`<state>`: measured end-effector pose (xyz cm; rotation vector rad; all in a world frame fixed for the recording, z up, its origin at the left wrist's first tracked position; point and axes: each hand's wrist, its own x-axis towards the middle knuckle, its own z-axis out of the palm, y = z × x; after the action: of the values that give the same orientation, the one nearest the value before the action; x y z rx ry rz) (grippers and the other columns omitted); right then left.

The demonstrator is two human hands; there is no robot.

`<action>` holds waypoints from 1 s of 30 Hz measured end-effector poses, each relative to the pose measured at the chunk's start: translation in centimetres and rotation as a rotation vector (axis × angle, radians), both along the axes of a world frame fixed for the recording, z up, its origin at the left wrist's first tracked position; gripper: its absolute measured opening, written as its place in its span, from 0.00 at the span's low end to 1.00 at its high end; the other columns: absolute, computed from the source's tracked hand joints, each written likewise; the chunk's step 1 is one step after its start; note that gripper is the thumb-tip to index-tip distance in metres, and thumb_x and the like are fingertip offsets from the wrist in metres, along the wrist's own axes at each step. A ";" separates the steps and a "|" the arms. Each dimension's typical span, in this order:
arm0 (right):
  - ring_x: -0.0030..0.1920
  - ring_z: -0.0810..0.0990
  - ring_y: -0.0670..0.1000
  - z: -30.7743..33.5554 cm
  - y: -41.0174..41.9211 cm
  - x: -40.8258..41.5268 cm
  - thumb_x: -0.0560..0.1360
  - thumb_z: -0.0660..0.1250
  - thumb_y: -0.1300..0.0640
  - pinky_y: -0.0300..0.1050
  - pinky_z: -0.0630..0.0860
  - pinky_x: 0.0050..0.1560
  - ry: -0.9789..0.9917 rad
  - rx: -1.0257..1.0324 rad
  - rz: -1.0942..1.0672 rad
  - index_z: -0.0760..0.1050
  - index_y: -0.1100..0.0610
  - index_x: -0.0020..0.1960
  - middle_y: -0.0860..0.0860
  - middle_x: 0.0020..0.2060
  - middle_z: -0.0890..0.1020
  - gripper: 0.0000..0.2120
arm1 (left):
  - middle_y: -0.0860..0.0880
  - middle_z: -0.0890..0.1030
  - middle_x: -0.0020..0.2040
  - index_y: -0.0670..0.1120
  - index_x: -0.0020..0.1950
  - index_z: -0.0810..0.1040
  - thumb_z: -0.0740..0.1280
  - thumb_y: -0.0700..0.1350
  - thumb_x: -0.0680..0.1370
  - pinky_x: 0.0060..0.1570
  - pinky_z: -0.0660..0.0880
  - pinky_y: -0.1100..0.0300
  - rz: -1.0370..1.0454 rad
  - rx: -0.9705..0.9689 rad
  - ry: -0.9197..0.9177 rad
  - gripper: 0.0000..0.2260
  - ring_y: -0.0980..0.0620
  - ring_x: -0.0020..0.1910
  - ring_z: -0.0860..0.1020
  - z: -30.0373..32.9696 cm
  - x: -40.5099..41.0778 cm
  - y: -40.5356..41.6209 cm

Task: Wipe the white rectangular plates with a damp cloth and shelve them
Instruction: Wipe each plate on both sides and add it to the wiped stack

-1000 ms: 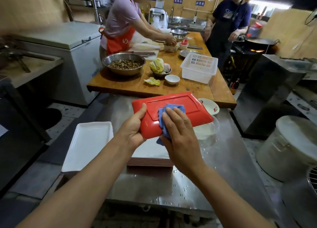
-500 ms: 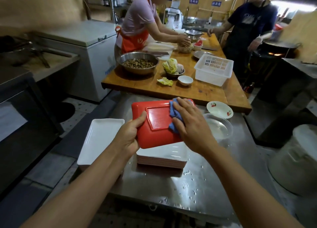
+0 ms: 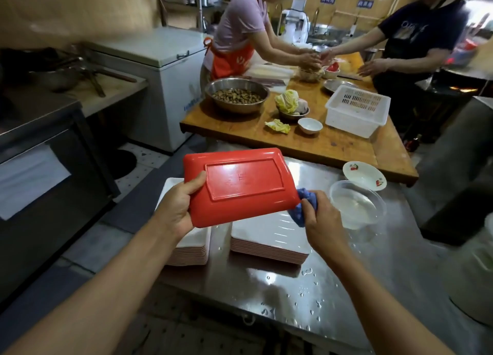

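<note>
My left hand (image 3: pixel 178 207) grips the left end of a rectangular plate (image 3: pixel 241 185), held above the steel table with its red underside facing me. My right hand (image 3: pixel 318 221) holds a bunched blue cloth (image 3: pixel 304 204) against the plate's lower right corner. Below the plate are two stacks of white rectangular plates with pink edges: one stack (image 3: pixel 269 238) under my right hand, another stack (image 3: pixel 190 249) at the table's left edge under my left hand.
A clear tub of water (image 3: pixel 357 204) and a small cherry-print dish (image 3: pixel 364 174) stand to the right on the wet steel table (image 3: pixel 346 282). Beyond lies a wooden table (image 3: pixel 333 144) with bowls and a white basket, where two people work. A chest freezer (image 3: pixel 165 69) stands left.
My right hand slid the cloth from the middle of the plate's red underside to its right corner. My left hand tilted and raised the plate. The view shifted right, showing both stacks.
</note>
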<state>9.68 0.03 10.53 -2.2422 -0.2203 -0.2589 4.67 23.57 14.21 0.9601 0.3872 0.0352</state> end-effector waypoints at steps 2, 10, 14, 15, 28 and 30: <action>0.34 0.75 0.44 0.3 1.0 -0.3 0.79 0.59 0.62 0.27 0.67 0.32 0.011 0.063 0.037 0.69 0.54 0.50 0.47 0.36 0.76 0.04 | 0.46 0.85 0.41 0.45 0.51 0.78 0.63 0.42 0.79 0.37 0.82 0.51 0.031 0.067 -0.033 0.05 0.49 0.39 0.84 0.0 -0.5 1.0; 0.32 0.77 0.35 0.8 5.2 -0.2 0.78 0.62 0.58 0.28 0.72 0.32 0.132 0.179 0.151 0.70 0.54 0.53 0.41 0.37 0.77 0.05 | 0.50 0.79 0.36 0.44 0.42 0.81 0.72 0.40 0.73 0.37 0.73 0.56 0.091 1.305 -0.240 0.02 0.47 0.36 0.77 -1.8 -2.0 6.9; 0.32 0.77 0.38 0.4 6.1 -0.2 0.79 0.61 0.59 0.28 0.70 0.31 0.168 0.185 0.161 0.72 0.54 0.48 0.41 0.35 0.77 0.02 | 0.52 0.77 0.40 0.44 0.50 0.84 0.71 0.36 0.72 0.37 0.73 0.57 -0.057 1.766 -0.303 0.09 0.48 0.41 0.77 -4.5 -3.1 8.5; 0.31 0.77 0.37 0.2 6.3 -0.3 0.79 0.61 0.59 0.27 0.70 0.31 0.175 0.184 0.160 0.72 0.54 0.46 0.42 0.35 0.77 0.04 | 0.49 0.79 0.43 0.45 0.51 0.84 0.71 0.35 0.70 0.36 0.76 0.53 -0.091 1.834 -0.298 0.11 0.47 0.42 0.78 -5.2 -3.3 8.6; 0.30 0.80 0.43 -1.6 5.0 -0.7 0.79 0.61 0.56 0.32 0.74 0.33 0.221 0.208 0.099 0.74 0.53 0.48 0.51 0.39 0.81 0.04 | 0.47 0.79 0.42 0.41 0.46 0.81 0.79 0.32 0.52 0.16 0.70 0.60 -0.305 2.156 -0.208 0.24 0.47 0.38 0.79 -11.3 -5.4 7.1; 0.30 0.80 0.43 -1.7 4.8 -0.9 0.79 0.61 0.56 0.36 0.76 0.35 0.217 0.192 0.092 0.74 0.52 0.47 0.51 0.38 0.81 0.04 | 0.48 0.78 0.42 0.43 0.46 0.80 0.79 0.32 0.52 0.16 0.66 0.62 -0.348 2.179 -0.168 0.25 0.48 0.38 0.78 -12.0 -5.2 7.2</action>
<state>8.81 4.83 8.81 -2.0447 -0.1743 0.0135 -0.56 30.75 2.24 3.1268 -0.1747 0.2493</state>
